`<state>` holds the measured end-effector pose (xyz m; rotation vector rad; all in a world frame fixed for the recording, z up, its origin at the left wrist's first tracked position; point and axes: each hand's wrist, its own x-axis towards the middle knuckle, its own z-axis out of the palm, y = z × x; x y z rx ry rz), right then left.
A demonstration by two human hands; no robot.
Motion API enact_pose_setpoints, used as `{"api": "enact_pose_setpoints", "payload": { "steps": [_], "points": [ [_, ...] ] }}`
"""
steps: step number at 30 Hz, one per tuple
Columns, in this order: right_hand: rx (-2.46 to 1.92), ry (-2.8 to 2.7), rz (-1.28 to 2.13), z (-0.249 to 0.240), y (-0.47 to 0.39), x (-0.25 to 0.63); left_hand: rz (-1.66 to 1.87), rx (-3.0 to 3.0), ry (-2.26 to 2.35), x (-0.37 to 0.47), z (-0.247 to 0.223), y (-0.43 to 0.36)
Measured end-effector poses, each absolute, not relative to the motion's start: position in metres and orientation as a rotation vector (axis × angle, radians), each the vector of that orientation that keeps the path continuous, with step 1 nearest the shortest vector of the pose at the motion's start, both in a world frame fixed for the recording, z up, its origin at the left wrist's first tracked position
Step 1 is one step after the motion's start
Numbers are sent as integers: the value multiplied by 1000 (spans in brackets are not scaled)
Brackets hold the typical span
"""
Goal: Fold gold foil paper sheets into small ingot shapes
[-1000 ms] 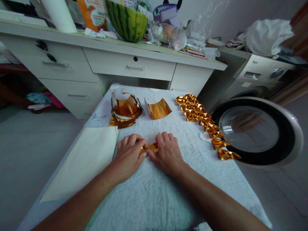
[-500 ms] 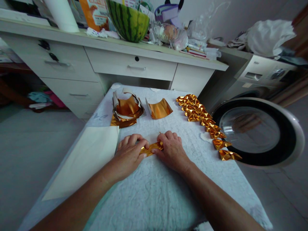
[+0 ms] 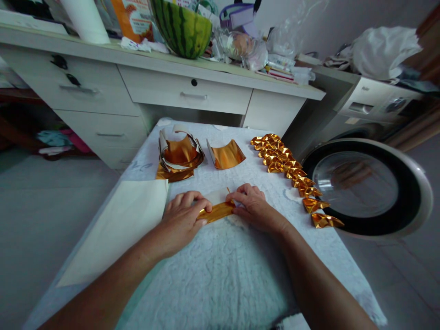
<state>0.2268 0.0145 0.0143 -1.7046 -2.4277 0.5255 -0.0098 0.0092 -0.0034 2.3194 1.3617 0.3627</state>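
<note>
Two hands, slightly apart, share one gold foil strip (image 3: 217, 212) lying low on the cloth-covered table (image 3: 223, 284), between them: left hand (image 3: 182, 220) pinches its left end, right hand (image 3: 252, 204) has thumb and forefinger on its right end. Main risk, my guess: uneven pull or pressure between the ends skews the crease, or wrinkles or tears the thin foil. Soft, quilted-looking cloth probably gives a poor backing for sharp folds. Left wrist is near the pale sheet (image 3: 120, 229); a sweep could drag it. Nearest of the folded gold pieces (image 3: 325, 221) sits right by the table edge, so an elbow bump might drop it.
</note>
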Motion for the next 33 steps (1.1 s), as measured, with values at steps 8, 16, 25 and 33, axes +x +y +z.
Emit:
{"api": "enact_pose_setpoints", "payload": {
  "steps": [8,16,25,33],
  "points": [
    [-1656,-2444,593,22,15,232,339,2352,1365,-9,0,9],
    [-1662,-2391,573,28,7,224,409,2408,1353,-4,-1,7],
    [-1826,-2264,227,8,2,196,422,2411,1577,16,0,2],
    [-1844,-2226,140,3,-4,190,328,2308,1520,2,-3,8]
  ]
}}
